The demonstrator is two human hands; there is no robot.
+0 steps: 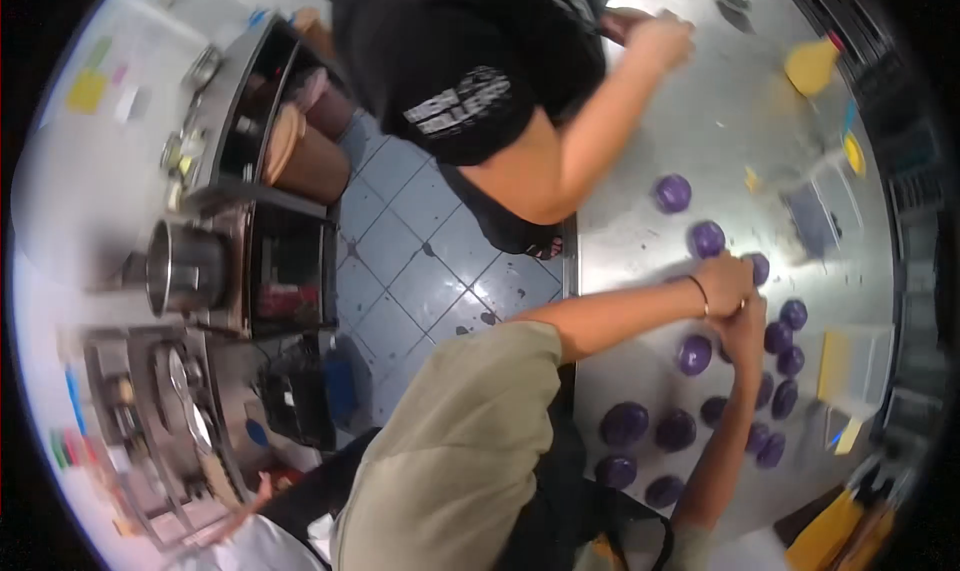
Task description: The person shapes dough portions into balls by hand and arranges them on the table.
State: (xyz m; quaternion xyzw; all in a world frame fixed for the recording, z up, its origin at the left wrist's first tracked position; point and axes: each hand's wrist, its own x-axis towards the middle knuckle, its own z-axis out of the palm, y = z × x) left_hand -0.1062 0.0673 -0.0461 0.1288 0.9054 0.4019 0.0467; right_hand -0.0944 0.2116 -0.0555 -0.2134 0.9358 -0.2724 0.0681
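My left hand (724, 281), with a band on its wrist, and my right hand (740, 329) meet over the metal table (625, 311). The fingers of both are closed and pressed together; what lies between them is hidden. Just beyond the fingertips sits a glossy purple ball (758, 268), apparently dough. A second purple ball (707, 238) rests close to my left hand, and another (694, 354) lies below my left forearm. Several more purple balls (676, 430), some flatter, are spread on both sides of my right forearm.
A co-worker in a black shirt (460, 71) stands at the table's far left side, forearm over it. Clear plastic containers (868, 371) and a yellow bottle (812, 68) line the right side. Shelves with a steel pot (188, 267) stand left, across the tiled floor (400, 281).
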